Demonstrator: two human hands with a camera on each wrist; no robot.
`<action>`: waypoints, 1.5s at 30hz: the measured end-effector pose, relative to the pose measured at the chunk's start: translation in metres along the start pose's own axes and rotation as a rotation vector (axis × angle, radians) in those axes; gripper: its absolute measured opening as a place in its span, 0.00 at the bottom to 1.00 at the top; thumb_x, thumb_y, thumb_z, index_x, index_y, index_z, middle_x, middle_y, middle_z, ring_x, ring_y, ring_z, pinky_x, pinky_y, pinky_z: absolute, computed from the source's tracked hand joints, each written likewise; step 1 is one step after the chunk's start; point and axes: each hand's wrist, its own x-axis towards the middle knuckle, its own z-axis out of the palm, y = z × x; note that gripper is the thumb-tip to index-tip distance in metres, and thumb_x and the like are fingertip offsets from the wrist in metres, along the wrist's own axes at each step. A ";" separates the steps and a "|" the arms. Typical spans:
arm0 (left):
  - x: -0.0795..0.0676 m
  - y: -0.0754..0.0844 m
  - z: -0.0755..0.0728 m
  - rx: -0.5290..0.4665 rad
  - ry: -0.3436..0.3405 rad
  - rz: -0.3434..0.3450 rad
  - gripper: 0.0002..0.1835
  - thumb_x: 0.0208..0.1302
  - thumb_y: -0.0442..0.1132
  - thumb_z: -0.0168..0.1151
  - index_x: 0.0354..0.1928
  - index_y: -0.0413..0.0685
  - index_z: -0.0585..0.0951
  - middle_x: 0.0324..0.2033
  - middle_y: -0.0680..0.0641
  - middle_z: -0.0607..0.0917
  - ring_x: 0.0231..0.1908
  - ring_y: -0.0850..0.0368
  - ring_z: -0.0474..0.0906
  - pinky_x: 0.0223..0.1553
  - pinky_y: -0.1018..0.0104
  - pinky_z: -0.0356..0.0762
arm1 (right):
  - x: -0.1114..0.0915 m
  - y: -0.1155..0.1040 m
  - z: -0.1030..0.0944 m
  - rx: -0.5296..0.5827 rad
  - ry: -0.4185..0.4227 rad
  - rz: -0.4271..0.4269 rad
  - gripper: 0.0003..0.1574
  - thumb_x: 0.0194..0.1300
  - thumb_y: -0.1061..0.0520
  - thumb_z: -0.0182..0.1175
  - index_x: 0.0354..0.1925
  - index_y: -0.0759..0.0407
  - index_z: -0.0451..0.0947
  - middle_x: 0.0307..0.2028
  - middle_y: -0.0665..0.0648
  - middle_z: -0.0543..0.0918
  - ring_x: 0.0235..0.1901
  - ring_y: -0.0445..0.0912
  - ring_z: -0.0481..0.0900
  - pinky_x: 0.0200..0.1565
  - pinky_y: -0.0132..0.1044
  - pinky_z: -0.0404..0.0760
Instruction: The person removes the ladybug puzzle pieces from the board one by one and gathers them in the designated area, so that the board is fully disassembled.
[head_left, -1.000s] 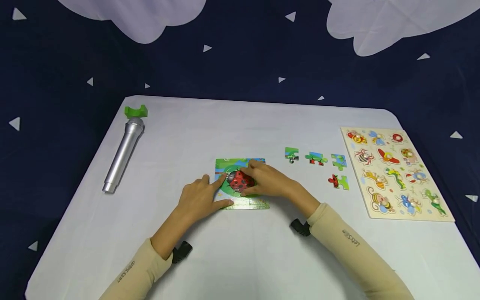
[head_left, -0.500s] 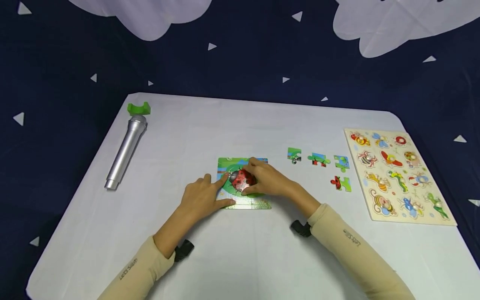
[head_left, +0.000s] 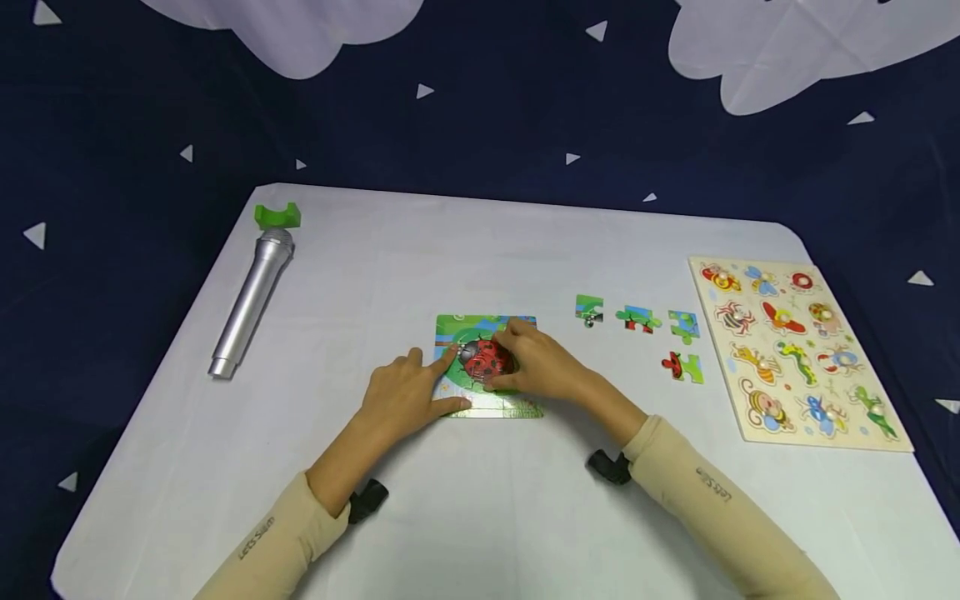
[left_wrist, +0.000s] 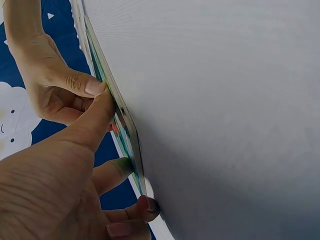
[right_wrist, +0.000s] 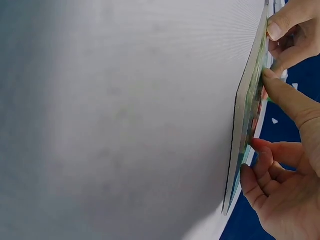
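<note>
A square jigsaw puzzle [head_left: 487, 412] with a ladybug picture lies mid-table in the head view. My left hand [head_left: 401, 396] is at its left side, thumb and index finger extended onto the picture. In the left wrist view, other fingertips [left_wrist: 148, 204] of that hand reach the board's edge. From the right, my right hand [head_left: 543, 358] touches the puzzle with thumb and index finger spread across the ladybug's right part. The right wrist view shows its thumb and fingertip on the puzzle's face, the remaining fingers bent. Part of the picture is hidden beneath this hand.
Several loose jigsaw pieces [head_left: 639, 318] lie right of the puzzle. Beyond them is a wooden insect peg board [head_left: 798, 350]. A silver microphone [head_left: 251, 304] and a green cradle-shaped block [head_left: 277, 217] are at the left. The white-covered table [head_left: 420, 258] meets a dark blue patterned cloth.
My right fingertips have shifted slightly right on the puzzle, baring more of the ladybug, and the right forearm has edged right. My left hand keeps its place on the puzzle.
</note>
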 end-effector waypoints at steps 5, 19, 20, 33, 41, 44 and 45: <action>0.000 0.001 0.000 -0.002 0.004 0.007 0.46 0.55 0.74 0.61 0.72 0.58 0.70 0.30 0.43 0.75 0.21 0.53 0.69 0.17 0.63 0.66 | 0.001 -0.003 -0.002 -0.010 -0.023 0.026 0.43 0.54 0.44 0.75 0.59 0.70 0.77 0.38 0.54 0.71 0.33 0.44 0.69 0.35 0.34 0.72; -0.001 -0.001 0.002 -0.033 0.002 0.004 0.46 0.55 0.73 0.61 0.72 0.58 0.70 0.30 0.43 0.75 0.21 0.53 0.70 0.18 0.61 0.67 | -0.012 0.011 -0.016 -0.014 -0.055 -0.077 0.47 0.51 0.48 0.73 0.64 0.70 0.73 0.39 0.54 0.69 0.32 0.42 0.67 0.35 0.34 0.70; -0.001 -0.001 0.002 -0.037 0.003 0.003 0.46 0.55 0.73 0.62 0.71 0.58 0.70 0.30 0.43 0.74 0.21 0.53 0.69 0.18 0.61 0.67 | -0.016 0.014 -0.018 -0.003 -0.051 -0.080 0.47 0.51 0.49 0.73 0.64 0.70 0.72 0.39 0.54 0.69 0.32 0.42 0.66 0.35 0.34 0.70; -0.001 -0.002 0.005 -0.041 0.030 0.009 0.46 0.54 0.73 0.63 0.71 0.57 0.71 0.27 0.45 0.73 0.19 0.54 0.67 0.17 0.62 0.64 | -0.078 0.080 -0.046 0.004 0.042 0.055 0.44 0.48 0.53 0.74 0.61 0.69 0.75 0.39 0.55 0.70 0.34 0.43 0.66 0.35 0.37 0.68; -0.002 -0.003 0.006 -0.043 0.036 0.015 0.46 0.54 0.71 0.64 0.71 0.56 0.71 0.27 0.45 0.72 0.19 0.54 0.66 0.17 0.63 0.63 | -0.106 0.114 -0.064 -0.027 0.058 0.159 0.45 0.50 0.53 0.74 0.63 0.69 0.73 0.43 0.57 0.73 0.36 0.46 0.69 0.38 0.41 0.70; 0.000 -0.002 0.005 -0.042 0.037 0.014 0.46 0.54 0.72 0.63 0.71 0.56 0.71 0.27 0.45 0.73 0.19 0.54 0.66 0.17 0.63 0.63 | -0.113 0.122 -0.069 -0.026 0.053 0.187 0.45 0.50 0.54 0.74 0.63 0.71 0.72 0.41 0.57 0.71 0.35 0.46 0.68 0.37 0.40 0.69; 0.000 -0.002 0.004 -0.041 0.036 0.013 0.46 0.54 0.72 0.63 0.71 0.56 0.71 0.27 0.45 0.73 0.20 0.54 0.66 0.17 0.63 0.63 | -0.114 0.124 -0.069 -0.030 0.052 0.195 0.45 0.50 0.54 0.75 0.63 0.71 0.72 0.40 0.57 0.71 0.35 0.46 0.68 0.37 0.40 0.69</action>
